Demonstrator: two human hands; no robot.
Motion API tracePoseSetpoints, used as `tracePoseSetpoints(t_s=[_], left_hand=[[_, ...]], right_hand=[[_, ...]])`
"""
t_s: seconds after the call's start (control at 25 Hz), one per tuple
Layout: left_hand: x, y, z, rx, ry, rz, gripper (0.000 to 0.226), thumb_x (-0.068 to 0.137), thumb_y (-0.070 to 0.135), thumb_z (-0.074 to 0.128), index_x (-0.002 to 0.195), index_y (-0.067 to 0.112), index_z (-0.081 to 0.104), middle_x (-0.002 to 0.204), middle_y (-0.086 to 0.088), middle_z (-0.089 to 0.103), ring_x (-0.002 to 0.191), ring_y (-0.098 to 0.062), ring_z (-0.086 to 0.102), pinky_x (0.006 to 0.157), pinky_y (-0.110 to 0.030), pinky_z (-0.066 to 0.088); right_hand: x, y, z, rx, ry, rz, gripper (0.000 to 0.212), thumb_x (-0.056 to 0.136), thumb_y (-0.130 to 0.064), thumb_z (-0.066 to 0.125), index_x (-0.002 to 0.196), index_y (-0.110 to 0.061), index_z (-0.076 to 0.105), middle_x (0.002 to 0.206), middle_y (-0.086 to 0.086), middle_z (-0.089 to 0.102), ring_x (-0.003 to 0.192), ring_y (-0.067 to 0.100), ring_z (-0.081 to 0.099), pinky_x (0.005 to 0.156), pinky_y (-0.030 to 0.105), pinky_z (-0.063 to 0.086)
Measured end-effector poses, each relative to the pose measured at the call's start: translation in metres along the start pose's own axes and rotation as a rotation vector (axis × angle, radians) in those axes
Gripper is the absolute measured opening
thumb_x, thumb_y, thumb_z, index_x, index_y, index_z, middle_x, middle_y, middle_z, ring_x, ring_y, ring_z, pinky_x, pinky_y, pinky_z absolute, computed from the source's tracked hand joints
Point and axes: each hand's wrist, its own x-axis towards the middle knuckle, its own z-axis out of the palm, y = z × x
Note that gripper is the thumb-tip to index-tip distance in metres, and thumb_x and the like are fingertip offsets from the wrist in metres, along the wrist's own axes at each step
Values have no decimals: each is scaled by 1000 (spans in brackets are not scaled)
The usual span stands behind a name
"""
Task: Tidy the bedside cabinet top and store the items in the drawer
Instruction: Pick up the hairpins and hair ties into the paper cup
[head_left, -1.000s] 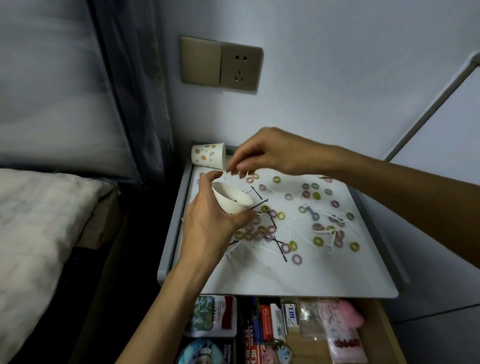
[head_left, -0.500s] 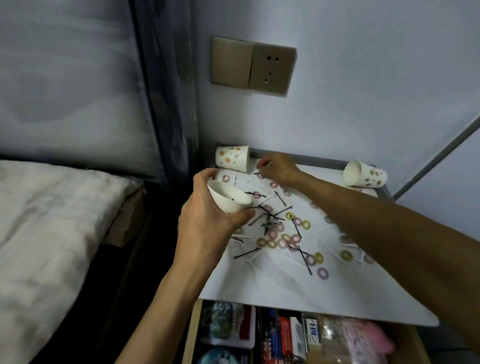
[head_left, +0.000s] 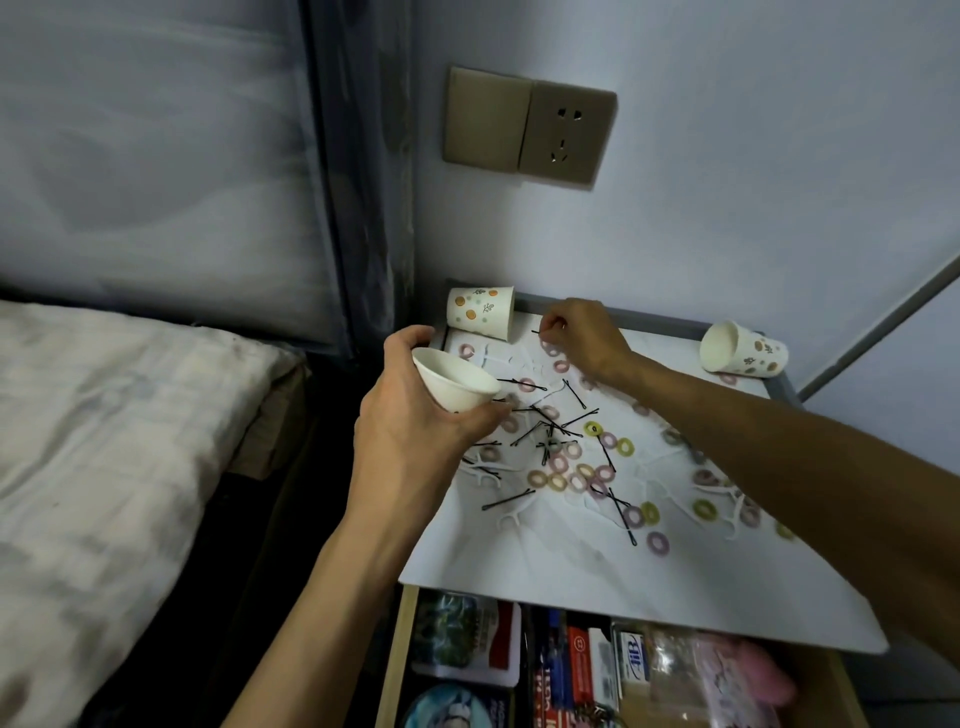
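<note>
Beside the bed (head_left: 104, 441), a white cabinet top (head_left: 571, 566) with a grey raised rim (head_left: 654, 315) stands against a pale wall (head_left: 753, 156). It is strewn with small things. Black pins (head_left: 545, 431) lie crossed in a loose heap near the middle. Pastel hair rings (head_left: 558, 480) in pink, yellow and green spread from the back edge to the right side, and white floss picks (head_left: 511, 514) lie among them.

A spotted left cup (head_left: 480, 312) lies on its side in the back left corner. A right cup (head_left: 743, 348) of the same pattern lies tipped in the back right corner, mouth facing left.

The left hand (head_left: 415, 431) is wrapped round a plain white cup (head_left: 457, 384), held tilted above the left edge of the top, mouth up and to the left. The right hand (head_left: 587, 338) reaches to the back, just beside the left cup, with its fingertips pinching a pin (head_left: 536, 331).

Under the front edge the drawer (head_left: 396, 649) stands open. It is packed with boxes (head_left: 576, 660), a printed packet (head_left: 467, 639) and something pink (head_left: 753, 670) at the right.

On the wall above are a tan switch (head_left: 483, 122) and socket (head_left: 566, 135). A grey curtain (head_left: 358, 182) hangs between the cabinet and the bed, whose cover is rumpled and pale.
</note>
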Motion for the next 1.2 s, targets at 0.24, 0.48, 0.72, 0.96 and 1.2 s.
tracePoseSetpoints(t_s=[0.24,0.48,0.72,0.96,1.2], left_hand=[[-2,3,-2,-26,22,-13,89,60,38,88,136,28,42,106,11,56,94,-10,56,71,-17,43],[-1,5,-2,-25,16,-20,89,62,36,88,137,27,41,106,12,54,93,-8,55,70,-14,44],[-1,6,0,-29,21,-27,89,61,36,88,136,28,42,108,9,57,96,-11,57,76,-24,48],[-4,9,4,-26,16,-23,85,62,36,88,134,29,43,109,9,58,95,-11,58,70,-16,46],[-3,10,5,-25,14,-25,84,63,36,88,133,29,43,108,9,58,94,-10,58,69,-16,46]], right_hand=[[-8,10,-7,15,96,-15,14,86,-3,60,79,-12,69,78,5,70,72,19,66,66,33,53],[-14,10,-11,11,85,-29,18,87,2,64,104,1,71,93,12,70,77,15,65,67,15,51],[-40,15,-10,27,92,55,6,81,-5,73,85,-1,77,80,13,73,65,11,60,62,13,47],[-60,18,7,22,61,142,10,75,-4,80,84,-2,76,88,12,72,85,24,67,79,32,54],[-60,19,7,-70,61,203,21,76,-10,81,94,-1,74,97,15,71,91,27,67,84,37,56]])
